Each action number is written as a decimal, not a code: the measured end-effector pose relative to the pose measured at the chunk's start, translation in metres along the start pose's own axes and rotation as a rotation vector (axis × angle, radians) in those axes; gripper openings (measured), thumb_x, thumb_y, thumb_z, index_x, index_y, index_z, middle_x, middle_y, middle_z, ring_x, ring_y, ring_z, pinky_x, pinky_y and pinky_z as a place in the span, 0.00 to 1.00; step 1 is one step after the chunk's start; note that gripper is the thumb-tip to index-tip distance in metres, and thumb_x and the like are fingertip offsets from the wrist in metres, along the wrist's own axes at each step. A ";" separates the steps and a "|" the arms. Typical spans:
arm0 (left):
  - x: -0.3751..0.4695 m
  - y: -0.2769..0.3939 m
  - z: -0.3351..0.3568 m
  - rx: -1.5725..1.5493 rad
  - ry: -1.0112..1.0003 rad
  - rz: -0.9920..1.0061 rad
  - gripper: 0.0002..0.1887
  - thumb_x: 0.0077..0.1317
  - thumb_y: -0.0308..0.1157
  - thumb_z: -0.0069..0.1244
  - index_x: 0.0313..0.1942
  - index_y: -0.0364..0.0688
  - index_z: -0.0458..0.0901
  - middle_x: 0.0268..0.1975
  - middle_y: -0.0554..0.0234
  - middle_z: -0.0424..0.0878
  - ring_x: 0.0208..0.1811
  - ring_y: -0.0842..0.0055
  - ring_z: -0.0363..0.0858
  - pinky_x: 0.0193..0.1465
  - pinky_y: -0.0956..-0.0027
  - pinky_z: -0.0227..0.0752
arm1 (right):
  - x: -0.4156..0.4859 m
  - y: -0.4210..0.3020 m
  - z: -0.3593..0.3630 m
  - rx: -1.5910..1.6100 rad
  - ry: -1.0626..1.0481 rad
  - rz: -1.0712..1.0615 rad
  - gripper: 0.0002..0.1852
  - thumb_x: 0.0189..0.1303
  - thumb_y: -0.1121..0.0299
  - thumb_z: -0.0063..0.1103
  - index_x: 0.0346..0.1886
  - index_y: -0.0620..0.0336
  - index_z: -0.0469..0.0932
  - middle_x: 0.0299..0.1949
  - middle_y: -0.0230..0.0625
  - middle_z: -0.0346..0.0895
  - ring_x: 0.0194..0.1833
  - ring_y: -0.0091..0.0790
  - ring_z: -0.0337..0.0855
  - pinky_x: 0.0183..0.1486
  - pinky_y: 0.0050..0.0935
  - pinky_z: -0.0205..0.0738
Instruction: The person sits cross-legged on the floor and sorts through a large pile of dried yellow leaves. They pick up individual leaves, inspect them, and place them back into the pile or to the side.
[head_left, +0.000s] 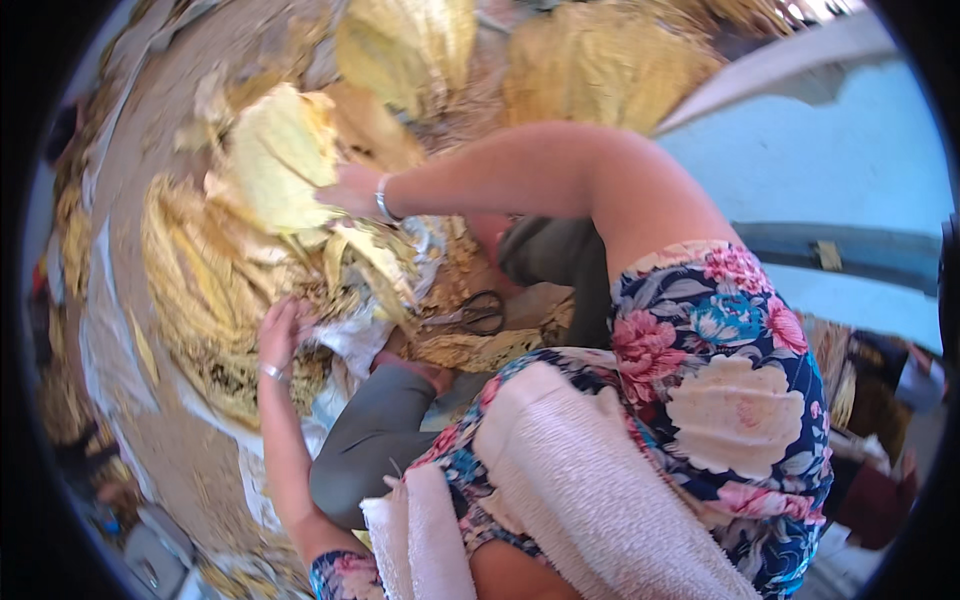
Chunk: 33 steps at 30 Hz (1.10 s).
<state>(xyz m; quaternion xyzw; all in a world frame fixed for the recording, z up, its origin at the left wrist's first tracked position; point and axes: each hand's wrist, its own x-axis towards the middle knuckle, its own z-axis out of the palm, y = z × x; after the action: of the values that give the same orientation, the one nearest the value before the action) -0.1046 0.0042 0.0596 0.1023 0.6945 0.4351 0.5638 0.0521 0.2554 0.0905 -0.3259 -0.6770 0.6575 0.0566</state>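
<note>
My right hand (349, 191) is at the stem end of a broad pale-yellow dried leaf (281, 161), apparently tobacco, and grips it. Lower down, my left hand (285, 330) rests at the edge of a heap of golden dried leaves (199, 262), close to a crumpled white plastic sheet (352, 337). Its fingertips are partly hidden among leaf scraps, so a hold cannot be made out. Between my folded legs lies a pair of scissors (480, 313) with dark handles, beside a crinkled leaf (480, 349).
More large yellow leaves (607, 64) are spread at the top. A blue-and-white wall (817, 142) rises at the right. White sheeting (116, 322) edges the earthen floor (217, 480) at the left. A grey plastic chair (154, 555) stands lower left. Another person's dark-red sleeve (874, 502) shows at far right.
</note>
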 end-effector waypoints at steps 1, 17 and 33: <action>-0.007 0.014 0.003 -0.033 -0.012 0.021 0.19 0.66 0.35 0.42 0.54 0.35 0.67 0.44 0.56 0.79 0.36 0.75 0.80 0.35 0.75 0.75 | 0.002 -0.008 -0.021 -0.087 0.051 -0.104 0.14 0.60 0.62 0.52 0.31 0.67 0.75 0.24 0.37 0.77 0.23 0.28 0.76 0.26 0.25 0.70; -0.080 0.092 0.101 0.114 -0.153 0.098 0.17 0.67 0.34 0.41 0.52 0.35 0.68 0.43 0.57 0.78 0.36 0.77 0.79 0.38 0.75 0.74 | -0.157 0.262 -0.286 1.015 1.002 0.194 0.18 0.65 0.57 0.42 0.42 0.64 0.70 0.28 0.42 0.75 0.19 0.32 0.70 0.18 0.27 0.67; -0.112 0.085 0.163 0.201 -0.319 0.133 0.17 0.66 0.32 0.42 0.53 0.35 0.68 0.44 0.56 0.77 0.39 0.76 0.78 0.44 0.73 0.71 | -0.214 0.236 -0.224 -0.196 1.120 0.348 0.15 0.51 0.64 0.54 0.39 0.64 0.74 0.35 0.48 0.76 0.39 0.46 0.77 0.43 0.37 0.70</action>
<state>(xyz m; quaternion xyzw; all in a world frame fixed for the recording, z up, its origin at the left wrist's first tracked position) 0.0462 0.0638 0.2007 0.2716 0.6279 0.3782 0.6237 0.4187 0.3177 -0.0239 -0.7330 -0.5384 0.3195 0.2660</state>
